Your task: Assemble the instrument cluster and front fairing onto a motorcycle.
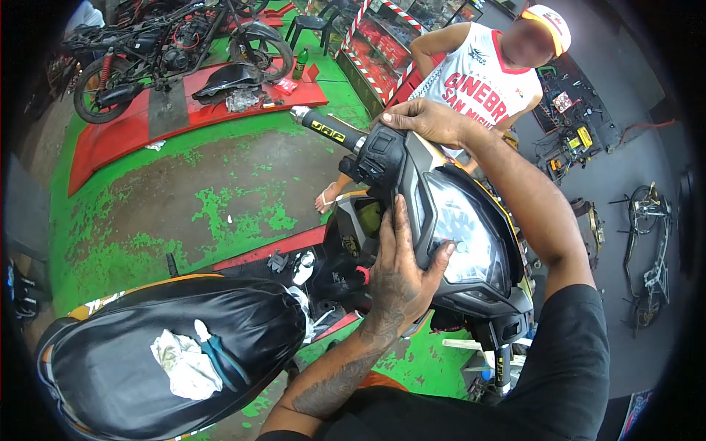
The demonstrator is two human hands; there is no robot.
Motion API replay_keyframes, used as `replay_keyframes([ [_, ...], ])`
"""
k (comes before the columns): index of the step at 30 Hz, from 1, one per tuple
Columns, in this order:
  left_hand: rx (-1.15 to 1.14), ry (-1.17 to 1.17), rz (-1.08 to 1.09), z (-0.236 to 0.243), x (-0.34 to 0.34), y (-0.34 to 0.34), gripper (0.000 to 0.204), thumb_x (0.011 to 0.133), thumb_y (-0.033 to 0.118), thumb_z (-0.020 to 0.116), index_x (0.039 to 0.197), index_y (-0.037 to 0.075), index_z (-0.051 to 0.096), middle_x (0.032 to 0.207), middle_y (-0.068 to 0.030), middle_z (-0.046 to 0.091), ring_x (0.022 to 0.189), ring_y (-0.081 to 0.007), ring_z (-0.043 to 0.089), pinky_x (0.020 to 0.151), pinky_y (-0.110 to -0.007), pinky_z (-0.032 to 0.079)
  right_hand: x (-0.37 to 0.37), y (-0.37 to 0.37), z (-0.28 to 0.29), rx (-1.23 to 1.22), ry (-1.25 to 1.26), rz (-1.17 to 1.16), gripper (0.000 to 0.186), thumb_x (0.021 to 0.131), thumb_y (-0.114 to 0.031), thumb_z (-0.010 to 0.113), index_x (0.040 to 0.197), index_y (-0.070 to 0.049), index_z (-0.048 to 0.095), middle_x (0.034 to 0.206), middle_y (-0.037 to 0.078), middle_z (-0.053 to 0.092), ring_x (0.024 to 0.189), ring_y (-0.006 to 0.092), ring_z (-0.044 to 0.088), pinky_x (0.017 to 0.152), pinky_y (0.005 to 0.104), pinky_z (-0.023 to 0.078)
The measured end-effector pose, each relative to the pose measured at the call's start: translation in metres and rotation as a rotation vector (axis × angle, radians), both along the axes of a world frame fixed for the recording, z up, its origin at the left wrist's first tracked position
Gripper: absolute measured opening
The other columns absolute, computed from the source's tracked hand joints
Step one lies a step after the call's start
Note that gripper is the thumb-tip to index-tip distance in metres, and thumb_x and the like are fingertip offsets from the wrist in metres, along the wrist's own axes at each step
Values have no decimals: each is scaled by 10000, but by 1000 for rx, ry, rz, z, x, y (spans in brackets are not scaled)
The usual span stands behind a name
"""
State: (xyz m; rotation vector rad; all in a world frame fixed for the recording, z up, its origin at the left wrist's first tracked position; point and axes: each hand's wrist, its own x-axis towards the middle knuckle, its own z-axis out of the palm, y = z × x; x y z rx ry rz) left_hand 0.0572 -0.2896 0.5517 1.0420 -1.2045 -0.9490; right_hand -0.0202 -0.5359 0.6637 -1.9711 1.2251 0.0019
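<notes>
A scooter's headlight cowl, with the clear headlight lens lit bright, sits across the handlebar in front of me. My tattooed left hand lies flat on its near side, fingers stretched out, the thumb resting on the lens. Up at the far edge, my right hand curls over the cowl beside the black switch housing; some of its fingertips are hidden. The black handlebar grip sticks out to the left of that hand. At the lower right, the other grip shows below the cowl.
On the black scooter seat lie a white rag and a screwdriver-like tool. A person in a white jersey stands just beyond the cowl. A stripped motorcycle stands on a red platform; parts hang on the grey wall.
</notes>
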Motion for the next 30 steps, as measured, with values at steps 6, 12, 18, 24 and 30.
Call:
replay_keyframes([
  [6,10,17,-4,-1,-7,1,946,957,289,722,1629,-27,135,1559,-323,340,1449,-444,402,1176,-482,382,-15,-10,-9,119,-18,22,542,1063,-501,543,1320,-50,703,1266,113,721,1169,202,633,1071,343,457],
  [12,-139,105,96,-13,-12,-7,899,940,254,758,1609,-40,235,1546,-319,394,1453,-428,405,1198,-470,344,-34,16,19,-245,26,-97,683,1093,-577,304,1440,-72,606,1446,139,619,1396,275,511,1186,407,366],
  [18,-133,53,124,-14,-10,-10,844,971,254,732,1615,5,246,1554,-293,336,1477,-437,336,1213,-508,293,-160,177,73,-379,-168,-340,538,1128,-426,399,1441,-19,558,1421,105,607,1311,200,567,1144,368,418],
  [24,-621,-296,236,-5,-20,5,522,900,211,785,1360,39,612,1420,-195,521,1339,-378,476,1129,-520,373,-202,350,40,-281,-178,-789,563,1108,-454,424,1492,-53,520,1476,135,565,1394,257,494,1153,412,396],
  [30,-733,-487,-1,8,-49,53,216,835,257,828,1039,199,788,1202,3,668,1203,-286,543,1068,-515,405,-180,357,13,-338,-236,-745,612,1096,-462,452,1544,-45,471,1594,138,454,1510,263,346,1255,426,205],
])
